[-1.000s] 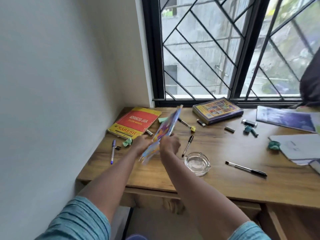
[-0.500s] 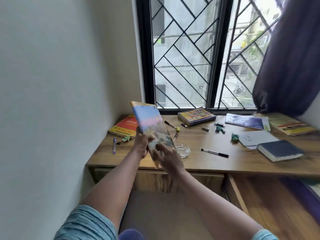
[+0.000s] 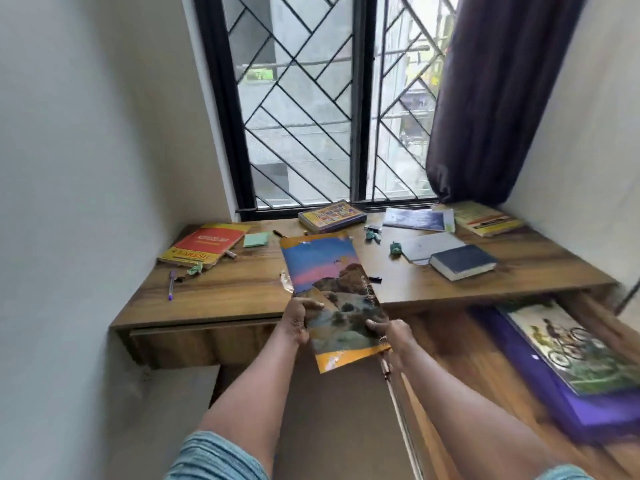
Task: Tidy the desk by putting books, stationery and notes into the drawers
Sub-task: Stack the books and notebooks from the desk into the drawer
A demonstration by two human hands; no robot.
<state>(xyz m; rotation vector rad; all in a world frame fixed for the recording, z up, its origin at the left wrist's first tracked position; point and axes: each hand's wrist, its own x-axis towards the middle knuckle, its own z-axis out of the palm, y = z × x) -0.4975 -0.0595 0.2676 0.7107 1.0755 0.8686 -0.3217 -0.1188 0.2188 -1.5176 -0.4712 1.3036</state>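
Observation:
I hold a thin book with a landscape cover (image 3: 329,285) in front of the wooden desk (image 3: 225,292). My left hand (image 3: 296,320) grips its left edge with the thumb on the cover. My right hand (image 3: 389,336) grips its lower right edge. On the right an open drawer (image 3: 464,351) holds a book with cyclists on its cover (image 3: 568,348) lying on a purple one. A red and yellow book (image 3: 204,245), a colourful book (image 3: 330,215), a dark blue book (image 3: 462,261), a blue pen (image 3: 171,289) and papers (image 3: 431,245) lie on the desk.
The left drawer front (image 3: 201,341) under the desk is closed. A barred window (image 3: 329,98) and a dark curtain (image 3: 498,98) stand behind the desk, with walls on both sides. Green note paper (image 3: 256,240) and crumpled green bits (image 3: 394,248) lie among the books.
Both hands have pulled the landscape book back from over the desk and turned its cover up. The view has drawn back and swung right, showing the open drawer.

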